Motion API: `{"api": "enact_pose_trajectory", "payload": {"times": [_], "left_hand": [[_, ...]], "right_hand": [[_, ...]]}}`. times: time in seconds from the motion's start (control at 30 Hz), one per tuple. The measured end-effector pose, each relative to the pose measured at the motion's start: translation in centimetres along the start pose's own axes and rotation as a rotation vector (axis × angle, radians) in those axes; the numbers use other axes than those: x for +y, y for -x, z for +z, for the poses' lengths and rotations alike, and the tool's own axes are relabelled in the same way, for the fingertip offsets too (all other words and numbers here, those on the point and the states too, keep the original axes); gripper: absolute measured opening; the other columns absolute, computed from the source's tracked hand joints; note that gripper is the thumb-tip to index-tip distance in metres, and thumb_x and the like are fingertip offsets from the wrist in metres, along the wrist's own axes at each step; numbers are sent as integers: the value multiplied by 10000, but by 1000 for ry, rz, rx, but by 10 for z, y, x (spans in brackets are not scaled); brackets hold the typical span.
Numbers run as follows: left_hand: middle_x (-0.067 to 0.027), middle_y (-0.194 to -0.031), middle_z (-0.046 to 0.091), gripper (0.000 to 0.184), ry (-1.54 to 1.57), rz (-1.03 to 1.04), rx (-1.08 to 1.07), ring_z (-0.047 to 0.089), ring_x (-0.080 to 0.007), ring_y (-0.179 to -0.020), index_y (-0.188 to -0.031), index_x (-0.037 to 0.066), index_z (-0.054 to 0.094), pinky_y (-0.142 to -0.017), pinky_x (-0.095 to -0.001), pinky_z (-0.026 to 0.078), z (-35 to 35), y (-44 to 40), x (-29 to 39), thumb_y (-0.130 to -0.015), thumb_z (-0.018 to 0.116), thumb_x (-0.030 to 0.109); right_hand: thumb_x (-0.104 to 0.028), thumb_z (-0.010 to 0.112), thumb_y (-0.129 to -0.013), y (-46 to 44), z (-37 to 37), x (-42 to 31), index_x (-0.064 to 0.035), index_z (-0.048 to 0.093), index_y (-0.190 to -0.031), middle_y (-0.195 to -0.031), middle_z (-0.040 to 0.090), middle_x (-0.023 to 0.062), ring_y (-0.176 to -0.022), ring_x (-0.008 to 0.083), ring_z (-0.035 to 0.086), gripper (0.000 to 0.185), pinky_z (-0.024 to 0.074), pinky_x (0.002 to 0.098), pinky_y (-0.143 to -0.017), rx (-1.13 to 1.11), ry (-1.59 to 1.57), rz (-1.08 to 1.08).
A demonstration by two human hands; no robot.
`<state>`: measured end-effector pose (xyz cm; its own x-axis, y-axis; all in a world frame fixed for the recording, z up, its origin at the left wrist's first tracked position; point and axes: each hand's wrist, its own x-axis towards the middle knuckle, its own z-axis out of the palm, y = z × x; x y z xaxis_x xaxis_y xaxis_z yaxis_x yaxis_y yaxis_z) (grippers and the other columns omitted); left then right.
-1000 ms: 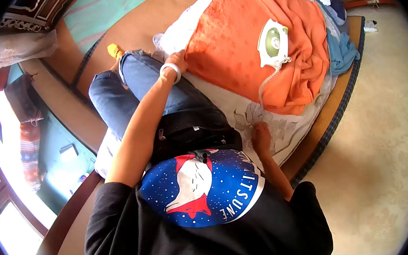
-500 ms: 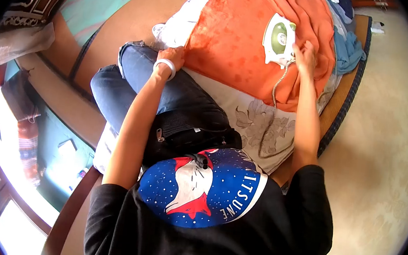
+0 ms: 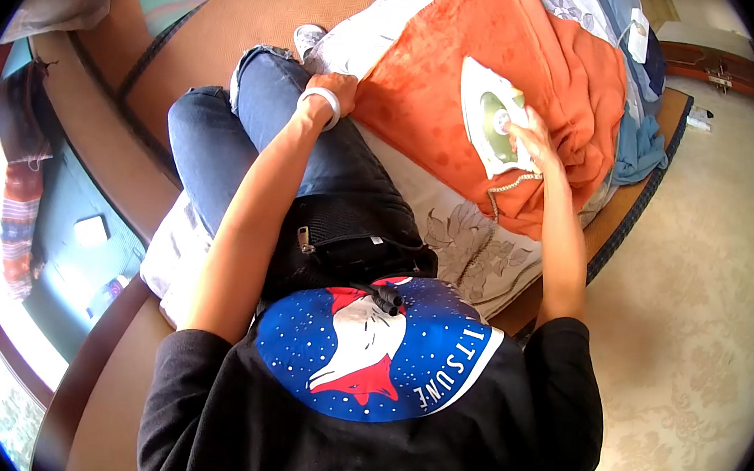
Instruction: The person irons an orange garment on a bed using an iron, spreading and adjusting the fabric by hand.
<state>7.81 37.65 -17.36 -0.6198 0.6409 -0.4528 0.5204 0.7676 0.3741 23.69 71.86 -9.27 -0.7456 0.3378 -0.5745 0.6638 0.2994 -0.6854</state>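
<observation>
"Over the orange plush cloth, locate the white-and-green electric iron, pointed toward the upper left of the view. Cannot tell flat contact from a slight lift."

"And on the handle?"

"See the right hand, with fingers wrapped around the handle of the iron. Trace the pale coiled cord from the heel of the iron, close by the right wrist, then down onto the white floral-patterned sheet."

"Position and state of the left hand?"

"At the left edge of the cloth, just beside the blue denim trousers, with curled fingers. Cannot tell a pinch on the hem from a loose fist. Note the white bracelet at the wrist."

"Surroundings?"

"Beneath the sheet, see the tan woven mat; at the right edge of the cloth, note crumpled blue fabric."
</observation>
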Motion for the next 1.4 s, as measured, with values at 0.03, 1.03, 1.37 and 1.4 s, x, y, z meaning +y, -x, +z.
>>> {"api": "enact_pose_trajectory", "payload": {"times": [0.03, 1.03, 1.37, 1.4], "left_hand": [[-201, -934, 649, 229, 1, 10, -9, 644, -304, -898, -934, 19, 656, -771, -390, 510, -3, 2, 2, -777, 534, 134], [-182, -980, 648, 263, -76, 27, 35, 639, -289, -928, -976, 8, 650, -772, -374, 510, -8, 12, 4, -815, 471, 115], [-178, -990, 646, 269, -49, 20, 55, 633, -284, -942, -973, 30, 657, -789, -380, 504, -4, 7, 3, -817, 467, 138], [-179, -988, 646, 268, -47, 25, 56, 634, -284, -941, -970, 29, 659, -789, -381, 504, -4, 8, 3, -815, 469, 139]], "right_hand": [[-100, 624, -779, 10, 5, -9, -24, 473, -1022, -723, 530, 24, -549, 80, 494, 295, 431, 241, -494, -87, 76, -53], [-110, 598, -711, 61, 100, -49, -9, 440, -1022, -787, 559, 252, -759, 428, 552, 363, 433, 463, -643, -317, 642, -562], [-141, 579, -729, 88, 66, -23, -36, 490, -1085, -873, 586, 249, -801, 413, 572, 381, 457, 440, -657, -235, 759, -452], [-145, 582, -731, 87, 68, -24, -37, 486, -1091, -865, 587, 245, -793, 412, 572, 388, 455, 439, -655, -247, 741, -459]]}}
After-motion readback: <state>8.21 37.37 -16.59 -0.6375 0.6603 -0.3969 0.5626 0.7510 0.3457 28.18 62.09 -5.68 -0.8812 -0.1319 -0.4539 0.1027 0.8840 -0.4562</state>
